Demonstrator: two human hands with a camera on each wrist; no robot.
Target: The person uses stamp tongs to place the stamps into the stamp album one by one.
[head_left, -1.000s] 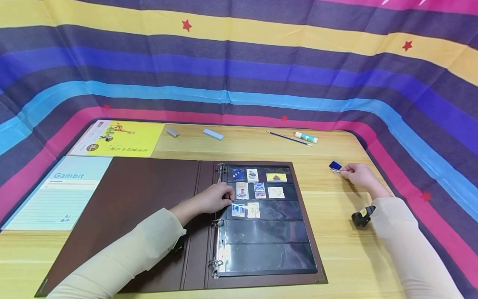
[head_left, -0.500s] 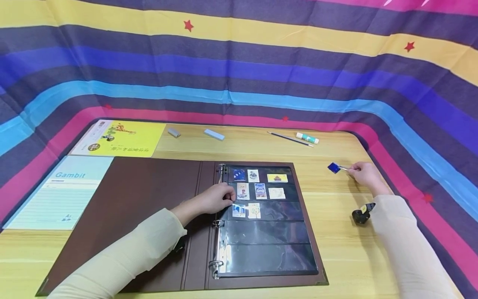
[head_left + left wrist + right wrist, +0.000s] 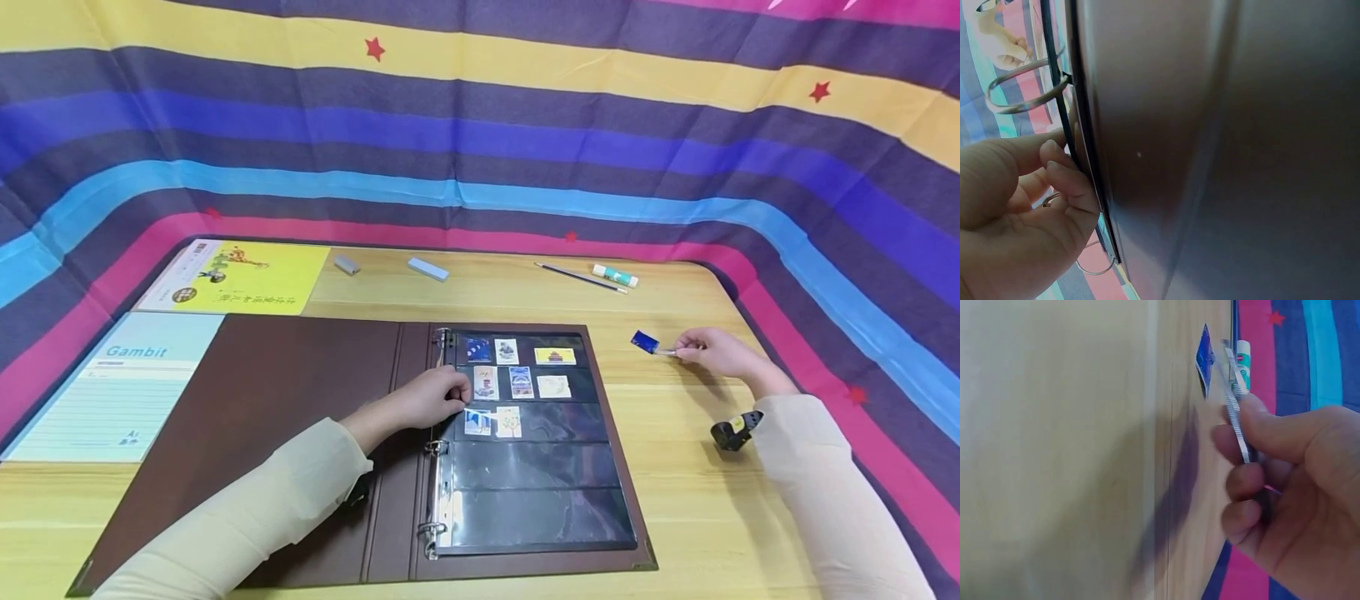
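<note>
A brown ring binder [image 3: 315, 400] lies open, with a black stamp page [image 3: 536, 467] on its right side. Several small stamps [image 3: 521, 382] sit in the page's upper three rows. At the page's ring-side edge, by the third row, my left hand [image 3: 435, 398] pinches the page with curled fingers; the exact contact is partly hidden. Right of the binder, my right hand [image 3: 723, 354] holds metal tweezers [image 3: 1235, 419]. Their tips grip a dark blue stamp [image 3: 644, 342], raised above the table in the right wrist view [image 3: 1204, 361].
A pencil [image 3: 581, 277] and glue stick [image 3: 615, 276] lie at the back right. Light blue [image 3: 428, 269] and grey [image 3: 347, 265] small blocks lie further left. A yellow booklet [image 3: 255, 279] and Gambit notebook [image 3: 112, 392] are at left. Striped cloth [image 3: 480, 150] hangs behind the table.
My right hand has carried the tweezers and blue stamp left, towards the binder, and the stamp has turned. My left hand has stayed in place on the page.
</note>
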